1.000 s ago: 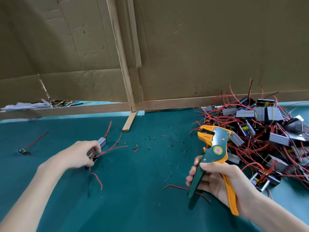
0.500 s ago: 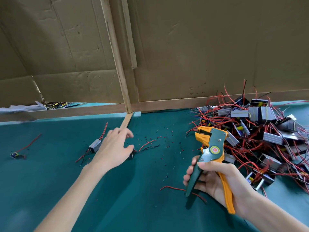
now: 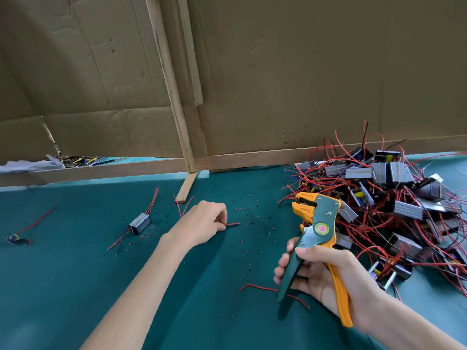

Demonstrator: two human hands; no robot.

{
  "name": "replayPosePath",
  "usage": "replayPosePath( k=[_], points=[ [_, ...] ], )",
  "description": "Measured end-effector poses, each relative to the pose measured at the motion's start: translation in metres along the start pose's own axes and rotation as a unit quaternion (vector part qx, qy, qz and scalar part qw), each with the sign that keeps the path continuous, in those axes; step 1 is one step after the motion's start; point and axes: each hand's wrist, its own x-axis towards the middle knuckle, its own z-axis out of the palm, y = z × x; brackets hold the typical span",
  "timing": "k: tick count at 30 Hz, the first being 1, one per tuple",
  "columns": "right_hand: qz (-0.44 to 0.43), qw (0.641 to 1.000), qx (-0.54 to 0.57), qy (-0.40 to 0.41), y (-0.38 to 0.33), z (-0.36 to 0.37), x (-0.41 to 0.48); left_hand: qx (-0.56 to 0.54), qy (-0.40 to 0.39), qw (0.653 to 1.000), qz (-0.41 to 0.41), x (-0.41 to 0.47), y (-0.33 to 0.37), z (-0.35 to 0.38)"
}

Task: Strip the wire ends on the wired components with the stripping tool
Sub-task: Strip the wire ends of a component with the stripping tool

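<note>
The right hand (image 3: 326, 279) is nearest, raised above the green mat (image 3: 75, 286) at lower right. It grips the stripping tool (image 3: 316, 223) with the fingers wrapped round the green handle and the orange handle lying along the palm; the two handles stand apart. The tool head points up and away, and nothing is seen in its jaws. A loose red wire (image 3: 257, 287) lies on the mat just left of and below this hand. Further in, at centre, the left hand (image 3: 202, 223) rests knuckles-up on the mat with its fingers curled, and the fingertips pinch a short red and dark wire end (image 3: 232, 224) that pokes out to the right. More thin red wires (image 3: 182, 208) show behind the hand; whatever they lead to is hidden under the palm. Left of this hand, apart from it, a silver boxed component (image 3: 140, 223) lies on the mat with red wires running from both ends. A small blue part (image 3: 12, 238) with one red wire lies at the far left edge. Small red and black insulation bits (image 3: 242, 210) are scattered across the middle of the mat. At right, behind the tool, a pile of wired components (image 3: 391, 198) sits tangled in red and black wires. A short wooden strip (image 3: 185, 188) lies against the back rail, and a cardboard wall (image 3: 278, 72) stands behind everything.
</note>
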Motion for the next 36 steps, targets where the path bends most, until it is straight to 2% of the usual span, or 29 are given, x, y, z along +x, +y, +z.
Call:
replayPosePath(
  k=[3,7,12,18,25,30,36],
  points=[
    [-0.002,1.0,-0.005,-0.003,0.0,0.0,-0.001,-0.101,0.046,0.993,0.033,-0.005,0.007,-0.001],
    [-0.007,1.0,-0.025,-0.01,0.0,0.0,-0.002,-0.31,0.079,0.947,0.045,-0.016,0.027,-0.013],
    [-0.009,0.998,-0.051,-0.029,0.0,0.001,-0.002,-0.398,0.073,0.911,0.082,-0.029,0.052,-0.022],
    [-0.007,0.997,-0.062,-0.05,0.001,-0.001,-0.004,-0.428,0.103,0.888,0.134,-0.04,0.073,-0.024],
    [-0.01,0.989,-0.109,-0.099,-0.002,-0.003,-0.005,-0.49,0.105,0.853,0.146,-0.046,0.081,-0.033],
    [-0.017,0.982,-0.142,-0.124,-0.005,0.0,-0.008,-0.476,0.106,0.862,0.136,-0.049,0.084,-0.033],
    [-0.021,0.982,-0.152,-0.11,-0.003,0.006,-0.012,-0.469,0.108,0.867,0.127,-0.05,0.084,-0.03]
  ],
)
